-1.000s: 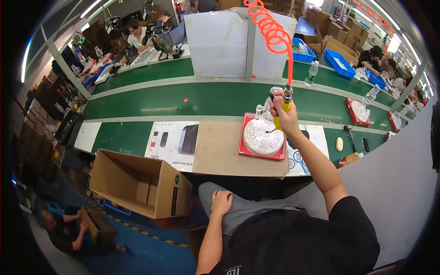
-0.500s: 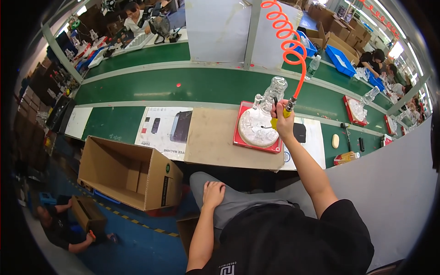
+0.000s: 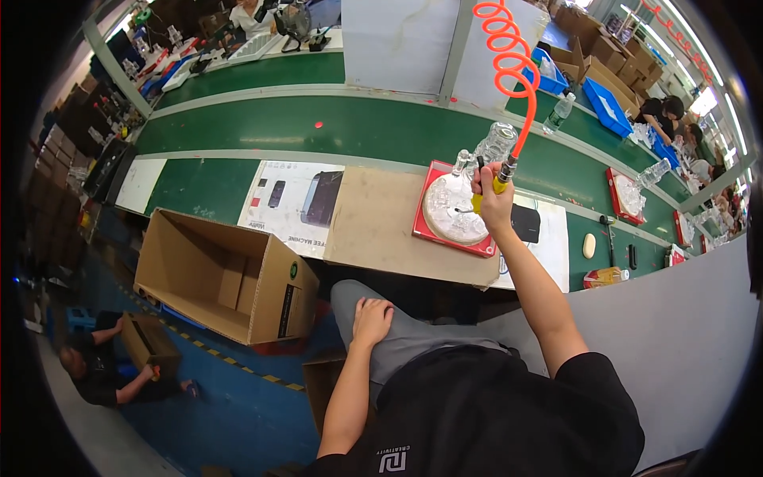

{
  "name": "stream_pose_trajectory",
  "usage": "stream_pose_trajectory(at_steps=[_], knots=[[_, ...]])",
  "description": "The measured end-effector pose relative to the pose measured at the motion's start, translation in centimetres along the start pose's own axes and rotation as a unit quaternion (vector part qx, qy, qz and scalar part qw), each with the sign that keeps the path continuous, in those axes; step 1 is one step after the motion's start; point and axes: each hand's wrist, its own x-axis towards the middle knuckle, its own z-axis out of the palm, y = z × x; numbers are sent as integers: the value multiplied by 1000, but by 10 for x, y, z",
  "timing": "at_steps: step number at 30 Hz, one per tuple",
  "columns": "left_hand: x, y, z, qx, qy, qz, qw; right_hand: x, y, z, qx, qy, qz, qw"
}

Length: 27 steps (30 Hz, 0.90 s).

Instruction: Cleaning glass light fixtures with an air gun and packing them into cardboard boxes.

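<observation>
My right hand (image 3: 494, 205) is wrapped round a yellow air blow gun (image 3: 500, 184), its thin dark nozzle pointing left over a white round disc (image 3: 443, 216). Clear glass pieces lie on the disc, which sits in a red square tray (image 3: 420, 225). Behind the gun a clear glass vessel (image 3: 498, 139) leans up from the disc; my fingers partly hide its lower part. An orange coiled hose (image 3: 522, 131) runs up from the gun. On my grey-trousered thigh, my left hand (image 3: 373, 321) lies flat and holds nothing.
An opened cardboard box (image 3: 274, 294) stands left of my knees. Flat cardboard (image 3: 373, 230) covers the bench edge. To the right lie a cream oval object (image 3: 589, 246) and a bottle (image 3: 606, 277). A co-worker (image 3: 103, 366) holds a carton at lower left.
The whole view has shifted slightly, mainly from head movement. My right hand still grips the blow gun over the disc, and my left hand stays on my thigh.
</observation>
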Motion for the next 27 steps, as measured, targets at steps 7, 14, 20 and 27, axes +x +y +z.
stream_pose_trajectory(at_steps=[7,14,20,27], knots=[[0,-1,2,-4,0,3,1000,-4,2,9,-29,-18,40,999],[1,2,-2,-11,-10,-2,1000,11,-9,-9,-69,32,-33,997],[0,-3,1,-10,-2,3,1000,4,-14,-41,-21,31,-36,999],[0,-2,1,-4,-13,9,1000,12,-15,-62,-25,144,-93,985]])
